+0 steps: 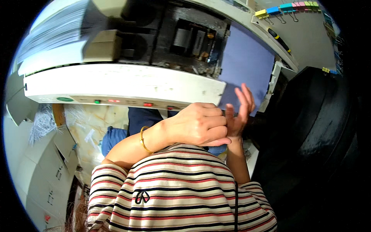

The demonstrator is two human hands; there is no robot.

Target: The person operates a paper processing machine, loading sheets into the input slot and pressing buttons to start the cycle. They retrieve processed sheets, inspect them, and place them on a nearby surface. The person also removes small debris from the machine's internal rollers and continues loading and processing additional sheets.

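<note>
In front of the white front panel (pixel 127 83) of a long machine, my two hands meet close to my body. My left hand (pixel 201 123), a gold bracelet (pixel 143 139) on its wrist, is closed, back upward, with its fingers curled against my right hand (pixel 240 112). Whatever lies under those curled fingers is hidden. The fingers of my right hand point up and stand apart, slightly blurred, with nothing visible in them. Just beyond them a purple-blue sheet (pixel 249 58) covers the machine's right end.
A dark metal mechanism (pixel 189 38) fills the machine's middle. Paper stacks (pixel 54 31) lie at its left, beside a brown block (pixel 102 46). Colourful binder clips (pixel 286 8) line a board at upper right, near a black-and-yellow tool (pixel 279 40). Paper shreds (pixel 42 123) hang at left.
</note>
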